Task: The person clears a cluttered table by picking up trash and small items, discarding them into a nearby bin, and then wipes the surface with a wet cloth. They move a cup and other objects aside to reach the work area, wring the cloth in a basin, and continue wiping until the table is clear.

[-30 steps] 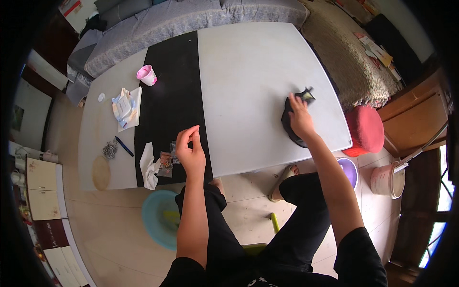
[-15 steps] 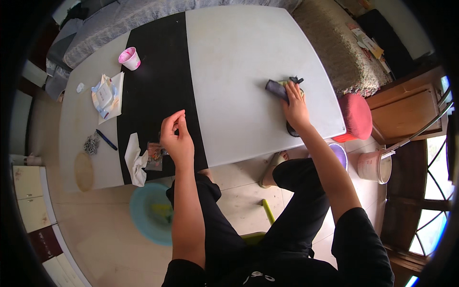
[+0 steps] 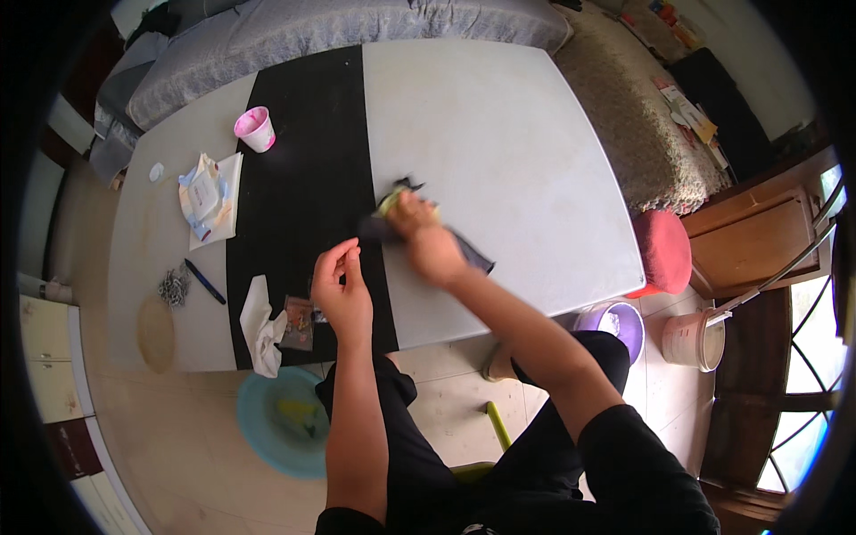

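Observation:
A dark grey cloth point(image 3: 468, 250) with a yellow-green patch lies crumpled under my right hand point(image 3: 428, 236). That hand is blurred, pressing the cloth onto the white tabletop point(image 3: 499, 134) beside the black strip point(image 3: 308, 134). My left hand point(image 3: 343, 290) hovers over the near end of the black strip, its fingers curled in and the thumb meeting the fingertips. Nothing shows between them. Next to this hand lie a small clear packet point(image 3: 297, 325) with reddish contents and a crumpled white tissue point(image 3: 261, 330).
On the left stand a pink-stained cup point(image 3: 256, 131), a pack of wipes point(image 3: 207, 194), a dark pen point(image 3: 205, 281) and a silver scrubber point(image 3: 174, 287). Below the table edge are a blue basin point(image 3: 267, 437), a purple bucket point(image 3: 629, 325), a red stool point(image 3: 662, 250) and a pinkish bucket point(image 3: 691, 339).
My right hand has swept the cloth leftward across the white top to the edge of the black strip. The left hand stays nearly in place with curled fingers. The view has tilted slightly.

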The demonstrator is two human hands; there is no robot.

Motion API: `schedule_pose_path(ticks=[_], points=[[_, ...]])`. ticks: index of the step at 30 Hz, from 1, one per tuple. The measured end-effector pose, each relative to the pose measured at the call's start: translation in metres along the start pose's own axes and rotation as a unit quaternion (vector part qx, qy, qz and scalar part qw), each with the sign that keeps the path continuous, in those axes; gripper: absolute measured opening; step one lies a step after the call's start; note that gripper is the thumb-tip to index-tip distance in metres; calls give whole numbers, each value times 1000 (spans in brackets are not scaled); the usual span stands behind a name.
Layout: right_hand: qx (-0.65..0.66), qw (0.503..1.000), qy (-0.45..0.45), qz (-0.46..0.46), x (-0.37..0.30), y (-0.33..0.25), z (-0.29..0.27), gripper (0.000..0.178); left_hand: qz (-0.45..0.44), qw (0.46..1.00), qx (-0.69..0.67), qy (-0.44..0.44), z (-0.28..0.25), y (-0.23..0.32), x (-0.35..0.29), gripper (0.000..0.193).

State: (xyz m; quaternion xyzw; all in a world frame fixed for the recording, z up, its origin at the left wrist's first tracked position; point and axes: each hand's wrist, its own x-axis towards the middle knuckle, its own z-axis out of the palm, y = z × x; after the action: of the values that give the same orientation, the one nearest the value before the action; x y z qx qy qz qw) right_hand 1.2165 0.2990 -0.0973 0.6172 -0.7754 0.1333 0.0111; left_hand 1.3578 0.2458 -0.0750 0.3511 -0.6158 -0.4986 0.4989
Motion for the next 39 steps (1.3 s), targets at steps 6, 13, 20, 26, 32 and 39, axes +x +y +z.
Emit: schedule_pose_path(ticks=[6, 13, 20, 26, 32, 39], points=[[-13, 999, 15, 36, -79, 110, -15, 42, 24, 999, 41, 9, 1, -2, 1, 9], [18, 884, 157, 440, -74, 269, -47, 34, 21, 996, 58, -64, 35, 16, 0, 9], [-2, 992, -50, 115, 73, 101, -6, 43, 53, 991, 76, -93, 81, 24, 1, 9], [37, 993, -16, 115, 15, 144, -19, 37, 62, 992, 95, -53, 80, 13, -1, 8], [-122, 922, 38, 365, -57, 295, -85, 41, 81, 991, 75, -72, 84, 23, -6, 8], [128, 947, 102, 276, 80, 235, -26, 29, 79, 990, 50, -102, 87, 27, -9, 8]])
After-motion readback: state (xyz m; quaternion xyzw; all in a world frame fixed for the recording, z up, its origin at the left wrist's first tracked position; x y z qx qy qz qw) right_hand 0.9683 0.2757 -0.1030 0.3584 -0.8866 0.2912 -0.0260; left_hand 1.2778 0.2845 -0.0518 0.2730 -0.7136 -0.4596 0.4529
